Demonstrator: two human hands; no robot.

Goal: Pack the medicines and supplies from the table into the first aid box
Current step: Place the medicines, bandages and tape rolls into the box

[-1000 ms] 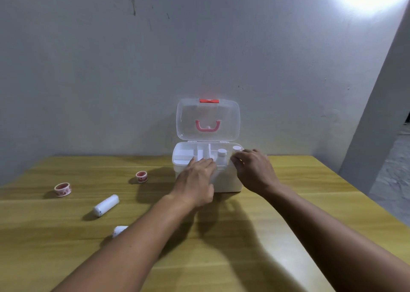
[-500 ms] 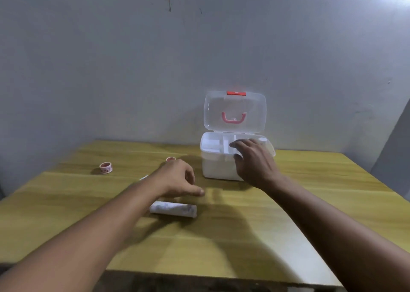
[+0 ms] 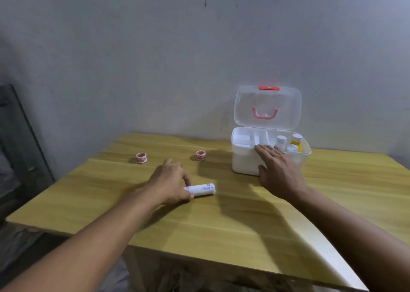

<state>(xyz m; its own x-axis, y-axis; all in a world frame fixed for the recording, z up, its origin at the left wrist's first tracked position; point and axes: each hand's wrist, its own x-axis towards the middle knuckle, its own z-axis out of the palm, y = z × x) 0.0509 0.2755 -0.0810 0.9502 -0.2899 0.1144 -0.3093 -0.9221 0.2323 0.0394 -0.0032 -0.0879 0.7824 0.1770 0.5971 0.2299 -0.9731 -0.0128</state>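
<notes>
The left hand (image 3: 172,181) closes its fingers around one end of a white bandage roll (image 3: 202,189) lying on the bench (image 3: 221,225). The right hand (image 3: 277,169), open and flat, rests against the front rim of the open first aid box (image 3: 244,160). Two tape rolls (image 3: 141,157) lie beyond the left hand.

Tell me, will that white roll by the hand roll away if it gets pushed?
Probably, if nudged sideways: the white roll is a cylinder lying on its side on the smooth table. It looks like wrapped bandage, so likely soft and light rather than breakable. The left hand touches one end, which should steady it.
</notes>
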